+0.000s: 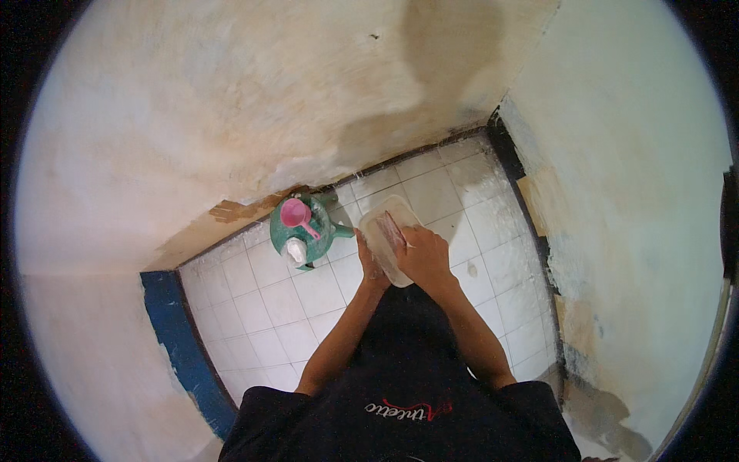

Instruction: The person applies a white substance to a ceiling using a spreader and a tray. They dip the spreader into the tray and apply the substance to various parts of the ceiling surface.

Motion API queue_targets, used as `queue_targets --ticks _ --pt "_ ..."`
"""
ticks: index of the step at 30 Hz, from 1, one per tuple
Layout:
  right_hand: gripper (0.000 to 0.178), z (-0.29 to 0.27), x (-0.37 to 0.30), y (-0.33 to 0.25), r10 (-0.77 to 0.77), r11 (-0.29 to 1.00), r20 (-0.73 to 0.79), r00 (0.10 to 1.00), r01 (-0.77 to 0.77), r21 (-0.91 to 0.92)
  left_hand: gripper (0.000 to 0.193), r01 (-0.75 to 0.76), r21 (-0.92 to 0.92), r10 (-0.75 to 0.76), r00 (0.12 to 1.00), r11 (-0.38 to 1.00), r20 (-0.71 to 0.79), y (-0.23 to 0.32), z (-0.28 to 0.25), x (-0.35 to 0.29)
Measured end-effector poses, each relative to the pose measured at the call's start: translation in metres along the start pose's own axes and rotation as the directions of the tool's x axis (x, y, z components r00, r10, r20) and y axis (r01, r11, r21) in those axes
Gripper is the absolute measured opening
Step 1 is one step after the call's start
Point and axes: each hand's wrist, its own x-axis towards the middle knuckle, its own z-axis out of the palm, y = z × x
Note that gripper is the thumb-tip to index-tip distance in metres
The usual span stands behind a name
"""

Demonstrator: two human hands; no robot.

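Observation:
In front of my body I hold a whitish, rounded rectangular plastic tub [399, 206]. My left hand [372, 262] is wrapped round its left side, with the fingers partly hidden beneath it. My right hand [425, 254] grips a flat, putty-smeared scraper [390, 229] over the inside of the tub. The scraper's handle is mostly covered by my fingers. Pale residue coats the tub, and its contents are hard to make out.
To the left, a green plastic stool [325, 245] stands by the wall, bearing a pink dipper [295, 212] and a small white bundle [294, 252]. Patchy walls [254, 115] meet at a corner ahead right. White tiles [269, 304] cover the floor. A blue-painted band [175, 323] runs along the left wall.

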Motion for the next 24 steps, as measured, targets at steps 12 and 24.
queue_targets --ticks 12,24 --pt "0.011 0.069 0.063 0.041 0.020 0.998 0.023 1.000 -0.022 0.054 0.081 0.048 -0.061 -0.058 0.982 0.997 -0.178 0.002 -0.038 0.067" --pt "0.010 0.156 0.143 0.046 -0.077 0.989 0.174 0.982 0.052 0.142 0.073 -0.053 -0.193 -0.008 0.954 0.980 -0.299 0.035 -0.115 0.150"
